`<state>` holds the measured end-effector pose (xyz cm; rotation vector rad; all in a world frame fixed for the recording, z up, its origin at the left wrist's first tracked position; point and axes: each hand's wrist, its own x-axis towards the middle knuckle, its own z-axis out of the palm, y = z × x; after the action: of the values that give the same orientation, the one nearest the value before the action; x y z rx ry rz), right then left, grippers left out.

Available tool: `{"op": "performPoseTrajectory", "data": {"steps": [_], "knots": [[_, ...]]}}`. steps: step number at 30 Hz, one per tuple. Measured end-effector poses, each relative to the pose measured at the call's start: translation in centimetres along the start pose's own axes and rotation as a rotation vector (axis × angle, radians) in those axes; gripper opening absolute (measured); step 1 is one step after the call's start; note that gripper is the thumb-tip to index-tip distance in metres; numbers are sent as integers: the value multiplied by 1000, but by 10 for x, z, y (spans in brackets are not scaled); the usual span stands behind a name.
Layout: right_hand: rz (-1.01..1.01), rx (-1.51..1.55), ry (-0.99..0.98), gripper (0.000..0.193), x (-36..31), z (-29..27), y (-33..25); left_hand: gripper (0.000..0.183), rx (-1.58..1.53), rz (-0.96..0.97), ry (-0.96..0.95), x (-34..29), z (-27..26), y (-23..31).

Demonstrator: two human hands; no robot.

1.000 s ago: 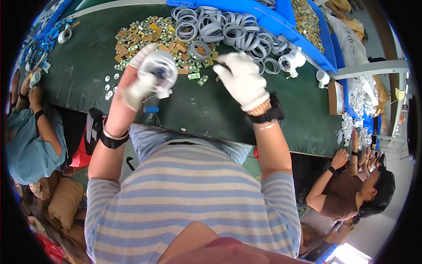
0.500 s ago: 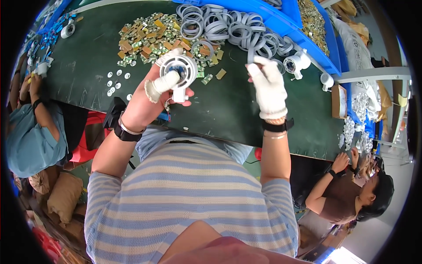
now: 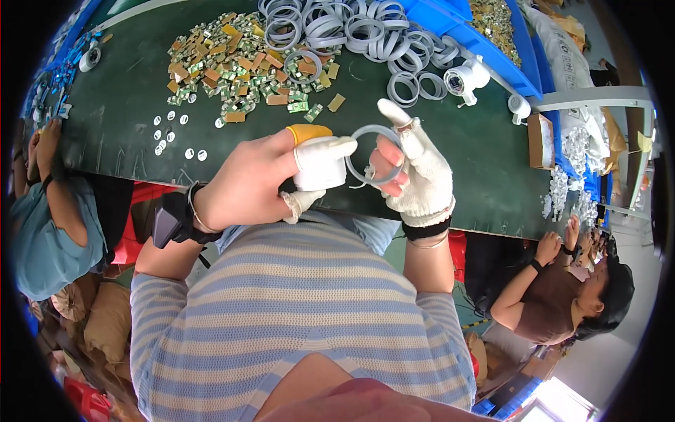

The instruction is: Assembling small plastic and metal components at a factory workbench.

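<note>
My left hand grips a white round plastic housing, turned on its side, with a yellow cover on one finger and white ones on others. Facing it, my right hand, in a white glove with bare fingertips, holds a grey ring. Some fingers show through the ring's opening, and its near edge is right beside the housing. Whether the two touch, I cannot tell. Beyond my hands lies a heap of similar grey rings on the dark green table.
Small circuit boards are piled at the far left, with several white discs nearer me. A white housing lies right of the rings, before a blue bin. Co-workers sit on both sides; a small box stands at right.
My right hand has come back from the heap toward me with a grey ring. My left hand has moved right and lower, turning the housing from face-up onto its side.
</note>
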<state>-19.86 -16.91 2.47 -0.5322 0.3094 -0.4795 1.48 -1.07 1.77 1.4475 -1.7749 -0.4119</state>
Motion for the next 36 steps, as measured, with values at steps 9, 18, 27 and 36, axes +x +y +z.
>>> {"op": "performPoseTrajectory", "data": {"steps": [9,18,27,36], "knots": [[304,-517,-22,43,10,13,-2,68,200,118,-190,-6,-8,8],[-677,-1579,-122,24,-17,27,16,61,344,-144,-160,-3,-14,16],[-478,-1037,-275,51,8,-25,12,71,187,-22,-171,-3,-15,16],[-647,-1668,-107,30,-14,28,11,63,327,-182,-111,-1,-12,20]]}}
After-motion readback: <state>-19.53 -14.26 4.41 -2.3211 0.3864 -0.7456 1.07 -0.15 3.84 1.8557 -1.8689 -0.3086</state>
